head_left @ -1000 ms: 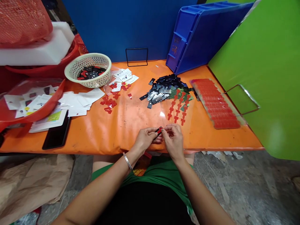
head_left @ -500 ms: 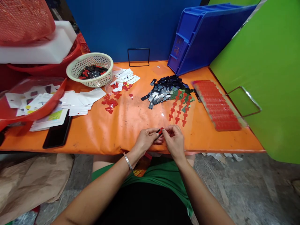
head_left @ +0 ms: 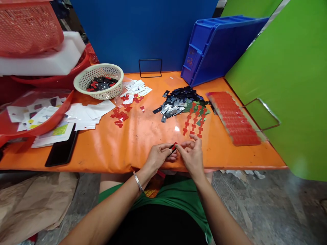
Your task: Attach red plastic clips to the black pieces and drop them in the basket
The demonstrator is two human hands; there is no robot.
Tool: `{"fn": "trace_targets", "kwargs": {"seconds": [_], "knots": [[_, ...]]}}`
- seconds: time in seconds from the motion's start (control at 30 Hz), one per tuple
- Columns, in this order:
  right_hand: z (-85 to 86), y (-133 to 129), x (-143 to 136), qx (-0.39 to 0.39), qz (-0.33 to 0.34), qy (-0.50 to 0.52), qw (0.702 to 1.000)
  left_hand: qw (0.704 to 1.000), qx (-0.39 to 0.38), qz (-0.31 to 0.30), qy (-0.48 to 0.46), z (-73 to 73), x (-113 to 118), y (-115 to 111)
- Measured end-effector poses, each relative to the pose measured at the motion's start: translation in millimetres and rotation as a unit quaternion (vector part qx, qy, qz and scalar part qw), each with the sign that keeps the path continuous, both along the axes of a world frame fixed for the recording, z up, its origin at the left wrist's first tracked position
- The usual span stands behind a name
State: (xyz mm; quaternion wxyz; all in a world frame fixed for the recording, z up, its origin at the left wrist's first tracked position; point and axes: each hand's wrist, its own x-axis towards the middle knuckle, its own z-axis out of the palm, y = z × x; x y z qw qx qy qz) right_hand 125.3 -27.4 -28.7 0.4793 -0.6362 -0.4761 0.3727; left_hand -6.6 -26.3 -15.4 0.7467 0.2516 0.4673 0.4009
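Between the thumb and fingers of my left hand point(head_left: 158, 157) is a small flat black piece point(head_left: 174, 147) with a red sticker on its face. The thumb of my right hand point(head_left: 192, 156) presses on the red upper end of the piece, its forefinger raised and the other fingers curled. Just beyond that hand lies a clear sheet with rows of red T-shaped stickers point(head_left: 194, 119). Behind the sheet is a heap of flat black pieces point(head_left: 184, 92), some of them grey and shiny, with green bits point(head_left: 201, 112) beside them.
Loose red pieces point(head_left: 120, 115) lie left of centre, near a cream basket point(head_left: 98, 96) of black and red pieces. White cards point(head_left: 84, 115) and a black phone point(head_left: 61, 149) are further left. A bundle of red sheets point(head_left: 233, 117) and a blue crate point(head_left: 204, 51) stand right.
My right forefinger has lifted away from the piece, while the thumb stays on its red end. My left hand keeps its hold. The whole view has shifted slightly.
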Motion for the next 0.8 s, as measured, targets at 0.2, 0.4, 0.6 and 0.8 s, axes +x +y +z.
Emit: {"fn": "trace_targets", "kwargs": {"seconds": [0.2,0.4,0.6,0.8], "knots": [[2.6,7.2,5.4,-0.079,0.101,0.087,0.988,1.0,0.009,-0.018,-0.004,0.7,-1.0,1.2],[2.0,8.0,4.2,-0.117,0.038,0.155,0.98,0.999,0.001,-0.033,-0.032,2.1,-6.2,-1.6],[-5.5,4.1,1.6,-0.115,0.012,0.155,0.981,0.996,0.047,0.06,-0.034,28.5,-52.4,43.1],[-13.2,3.2,-0.2,-0.094,0.026,0.151,0.984,0.936,0.161,0.305,0.077,84.9,-158.4,148.7]]}}
